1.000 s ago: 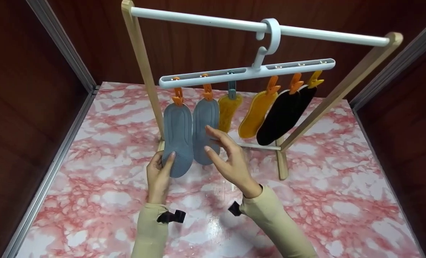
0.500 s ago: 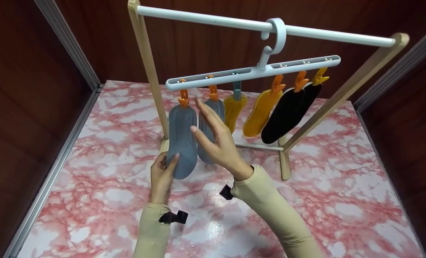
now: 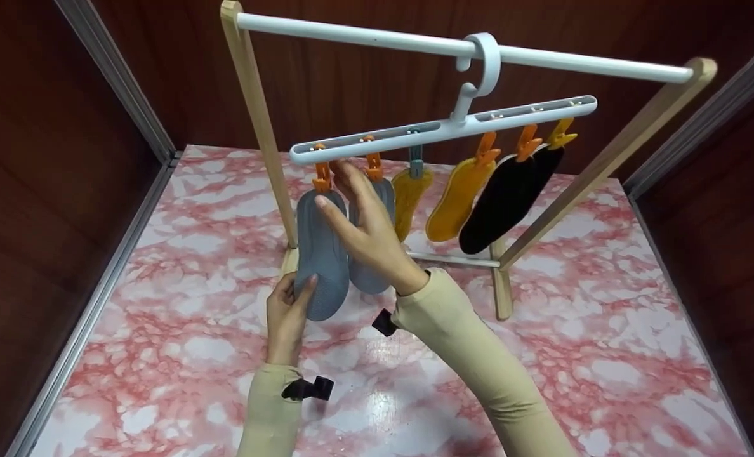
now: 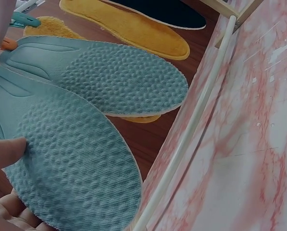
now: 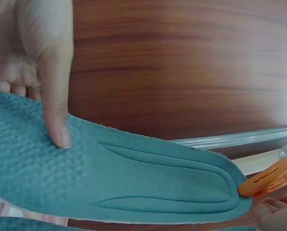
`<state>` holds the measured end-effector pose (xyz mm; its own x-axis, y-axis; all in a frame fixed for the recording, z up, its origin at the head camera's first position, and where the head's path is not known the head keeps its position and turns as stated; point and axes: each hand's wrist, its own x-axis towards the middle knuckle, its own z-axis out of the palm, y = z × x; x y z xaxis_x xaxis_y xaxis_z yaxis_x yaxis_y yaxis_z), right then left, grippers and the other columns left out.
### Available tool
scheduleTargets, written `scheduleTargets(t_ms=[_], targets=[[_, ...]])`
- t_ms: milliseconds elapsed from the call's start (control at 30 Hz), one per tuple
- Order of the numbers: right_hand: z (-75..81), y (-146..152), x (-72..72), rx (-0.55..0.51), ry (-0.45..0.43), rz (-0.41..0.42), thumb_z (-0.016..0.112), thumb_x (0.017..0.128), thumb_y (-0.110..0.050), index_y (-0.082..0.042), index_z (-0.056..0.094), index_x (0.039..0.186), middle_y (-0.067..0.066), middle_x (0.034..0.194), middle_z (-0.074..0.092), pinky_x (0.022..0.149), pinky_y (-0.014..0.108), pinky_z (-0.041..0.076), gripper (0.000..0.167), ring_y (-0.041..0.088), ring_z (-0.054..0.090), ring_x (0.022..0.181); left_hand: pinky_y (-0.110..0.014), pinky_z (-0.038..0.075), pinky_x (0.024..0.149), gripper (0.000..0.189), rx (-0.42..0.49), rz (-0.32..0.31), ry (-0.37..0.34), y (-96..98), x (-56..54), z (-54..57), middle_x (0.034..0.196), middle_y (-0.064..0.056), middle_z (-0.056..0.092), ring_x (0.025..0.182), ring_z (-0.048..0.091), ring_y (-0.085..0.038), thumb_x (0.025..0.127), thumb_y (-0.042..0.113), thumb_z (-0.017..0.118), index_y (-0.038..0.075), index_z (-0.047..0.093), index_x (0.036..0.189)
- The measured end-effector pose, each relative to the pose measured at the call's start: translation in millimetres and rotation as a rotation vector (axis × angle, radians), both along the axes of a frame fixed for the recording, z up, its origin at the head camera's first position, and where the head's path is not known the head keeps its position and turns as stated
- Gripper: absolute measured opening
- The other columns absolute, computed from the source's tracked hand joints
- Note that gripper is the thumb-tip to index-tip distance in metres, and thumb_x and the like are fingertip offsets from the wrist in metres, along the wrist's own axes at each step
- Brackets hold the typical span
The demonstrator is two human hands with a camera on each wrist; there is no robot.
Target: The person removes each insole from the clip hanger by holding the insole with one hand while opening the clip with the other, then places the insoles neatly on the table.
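Observation:
My left hand (image 3: 286, 320) pinches the lower end of a grey-blue insole (image 3: 323, 254), thumb on its textured face and fingers behind. The insole's narrow heel end hangs from an orange clothes peg (image 3: 322, 179). My right hand (image 3: 370, 231) reaches up beside that heel end, thumb and fingers spread. In the right wrist view, right-hand fingertips (image 5: 278, 211) lie close on either side of the orange peg (image 5: 268, 178), which still grips the insole (image 5: 167, 178). A matching second insole (image 4: 119, 79) hangs just behind, partly covered by my right hand in the head view.
A white hanger (image 3: 459, 129) hooks over the white rail (image 3: 364, 39) of a wooden-legged rack (image 3: 259, 120). Yellow insoles (image 3: 459, 200) and black insoles (image 3: 501, 203) hang from further pegs. Below lies a pink-and-white marbled tabletop (image 3: 180, 349), with dark wood panels (image 3: 53, 190) around.
My right hand has moved up and left, from beside the second insole to the front insole's heel end near its peg. The left hand keeps its pinch on the insole.

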<state>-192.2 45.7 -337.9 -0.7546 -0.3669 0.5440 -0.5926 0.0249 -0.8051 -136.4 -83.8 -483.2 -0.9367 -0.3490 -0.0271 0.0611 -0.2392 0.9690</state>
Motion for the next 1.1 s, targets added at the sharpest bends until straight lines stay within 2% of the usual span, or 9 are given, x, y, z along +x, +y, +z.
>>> scheduleTargets(t_ms=[133, 300, 400, 533, 733, 867, 1100], targets=[[2.6, -6, -5.5, -0.023, -0.010, 0.000, 0.055, 0.094, 0.002, 0.012, 0.030, 0.142, 0.026, 0.146, 0.036, 0.112, 0.031, 0.031, 0.055, 0.030, 0.038, 0.138, -0.024, 0.046, 0.076, 0.017, 0.007, -0.003, 0.002, -0.4, 0.1, -1.2, 0.087, -0.001, 0.063, 0.082, 0.059, -0.011, 0.087, 0.003, 0.067, -0.007, 0.062, 0.100], [-0.9, -10, -11.0, -0.085, -0.063, 0.026, 0.054, 0.094, 0.002, 0.010, 0.035, 0.138, 0.024, 0.139, 0.043, 0.110, 0.032, 0.034, 0.048, 0.030, 0.044, 0.133, -0.024, 0.046, 0.075, 0.017, -0.005, 0.001, 0.010, -1.6, 0.5, -2.8, 0.086, 0.000, 0.064, 0.081, 0.059, -0.010, 0.087, 0.004, 0.068, -0.007, 0.062, 0.098], [-3.2, -12, -13.9, -0.124, -0.056, 0.036, 0.054, 0.094, 0.004, 0.010, 0.037, 0.134, 0.026, 0.133, 0.046, 0.109, 0.033, 0.037, 0.044, 0.031, 0.048, 0.129, -0.023, 0.046, 0.075, 0.017, -0.008, 0.010, 0.005, -2.4, 0.7, -3.3, 0.086, 0.000, 0.064, 0.080, 0.060, -0.010, 0.086, 0.004, 0.068, -0.008, 0.063, 0.098], [-3.8, -14, -16.3, -0.153, -0.039, 0.027, 0.055, 0.093, 0.004, 0.010, 0.041, 0.130, 0.025, 0.127, 0.051, 0.106, 0.034, 0.040, 0.040, 0.028, 0.054, 0.121, -0.024, 0.048, 0.074, 0.017, 0.004, 0.010, 0.001, -3.0, 0.2, -3.9, 0.086, 0.000, 0.066, 0.080, 0.061, -0.010, 0.087, 0.004, 0.068, -0.007, 0.063, 0.098], [-1.3, -12, -18.6, -0.180, -0.074, -0.013, 0.060, 0.091, -0.001, 0.009, 0.050, 0.126, 0.021, 0.122, 0.058, 0.102, 0.033, 0.044, 0.038, 0.024, 0.061, 0.113, -0.025, 0.048, 0.075, 0.018, 0.007, 0.014, 0.016, -2.4, 1.2, -3.0, 0.089, -0.002, 0.066, 0.082, 0.062, -0.012, 0.087, 0.004, 0.068, -0.008, 0.063, 0.100], [0.7, -10, -20.4, -0.201, -0.115, -0.045, 0.065, 0.089, -0.002, 0.007, 0.057, 0.124, 0.019, 0.121, 0.063, 0.098, 0.033, 0.047, 0.037, 0.023, 0.064, 0.112, -0.026, 0.048, 0.075, 0.020, 0.009, 0.024, 0.019, -2.2, 1.5, -1.6, 0.089, -0.002, 0.067, 0.083, 0.062, -0.012, 0.086, 0.005, 0.069, -0.009, 0.063, 0.100], [3.0, -9, -22.2, -0.229, -0.153, -0.045, 0.067, 0.088, -0.003, 0.005, 0.060, 0.124, 0.018, 0.123, 0.064, 0.095, 0.034, 0.049, 0.038, 0.022, 0.064, 0.112, -0.024, 0.048, 0.073, 0.022, 0.023, 0.039, 0.037, -3.0, 1.8, 0.1, 0.085, -0.002, 0.066, 0.080, 0.062, -0.011, 0.085, 0.004, 0.070, -0.011, 0.062, 0.098]])
